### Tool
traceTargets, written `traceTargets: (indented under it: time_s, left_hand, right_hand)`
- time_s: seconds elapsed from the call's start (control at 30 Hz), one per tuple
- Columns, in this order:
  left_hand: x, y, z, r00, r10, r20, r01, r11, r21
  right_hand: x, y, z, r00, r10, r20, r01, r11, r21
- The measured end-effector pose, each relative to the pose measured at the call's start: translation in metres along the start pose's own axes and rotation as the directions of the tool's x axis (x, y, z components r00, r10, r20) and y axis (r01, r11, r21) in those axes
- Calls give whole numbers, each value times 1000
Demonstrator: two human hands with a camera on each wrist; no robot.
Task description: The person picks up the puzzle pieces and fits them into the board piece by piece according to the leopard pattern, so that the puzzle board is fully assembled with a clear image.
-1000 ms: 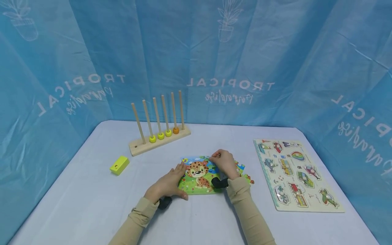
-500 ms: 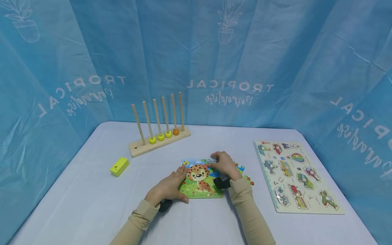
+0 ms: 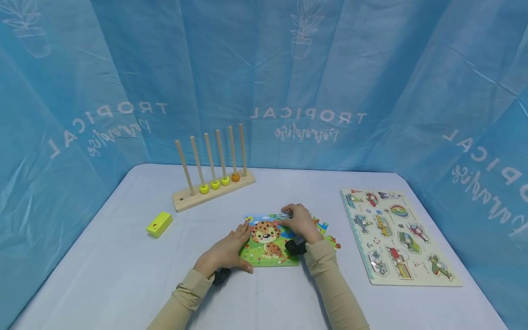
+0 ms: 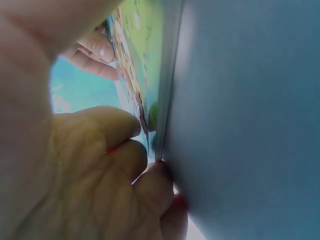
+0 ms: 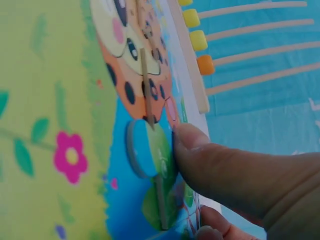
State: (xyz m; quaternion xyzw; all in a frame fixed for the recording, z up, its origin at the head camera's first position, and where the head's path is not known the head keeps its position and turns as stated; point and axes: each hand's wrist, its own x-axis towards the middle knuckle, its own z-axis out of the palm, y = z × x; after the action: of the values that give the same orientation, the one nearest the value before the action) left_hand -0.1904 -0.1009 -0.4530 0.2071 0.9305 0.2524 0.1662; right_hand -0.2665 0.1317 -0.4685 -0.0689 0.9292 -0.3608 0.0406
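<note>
A jigsaw puzzle [image 3: 264, 257] with a spotted leopard cub lies flat in the middle of the table. Along its left side rests my left hand [image 3: 226, 251], fingers extended at the edge and thumb by the near corner. In the left wrist view, those fingertips meet the puzzle's edge [image 4: 168, 75]. Over the upper right part, my right hand [image 3: 302, 223] pinches a puzzle piece. The right wrist view shows this piece [image 5: 142, 150] raised above the picture, its rounded tab exposed, with the thumb [image 5: 215, 165] against it. The fingers behind are mostly hidden.
Several loose puzzle pieces [image 3: 332, 241] lie just right of the puzzle, partly behind the right forearm. A wooden peg stand [image 3: 189, 200] with beads is at the back left. A yellow block [image 3: 159, 224] sits left, and a vehicle peg board [image 3: 400, 238] lies right.
The right thumb has come down and apart from the forefinger over the puzzle's upper right part. My left hand stays at the left edge. The head view has shifted slightly.
</note>
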Motion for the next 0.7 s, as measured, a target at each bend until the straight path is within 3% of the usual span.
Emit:
traceTargets:
  time_s: [0.2, 0.37, 0.53, 0.7]
  left_hand:
    - [0, -1, 0, 1000, -12, -10, 12, 1000, 1]
    - [1, 0, 0, 999, -30, -13, 31, 1000, 2]
    - [2, -3, -1, 999, -32, -20, 32, 999, 9]
    - [3, -5, 1, 1000, -19, -25, 19, 1000, -4]
  right_hand:
    - [-1, 8, -8, 998, -55, -18, 57, 996, 67]
    - [-4, 31, -38, 998, 5, -65, 5, 988, 155]
    - [-9, 52, -59, 998, 65, -24, -62, 991, 115]
    - [-11, 54, -58, 1000, 30, -3, -30, 999, 45]
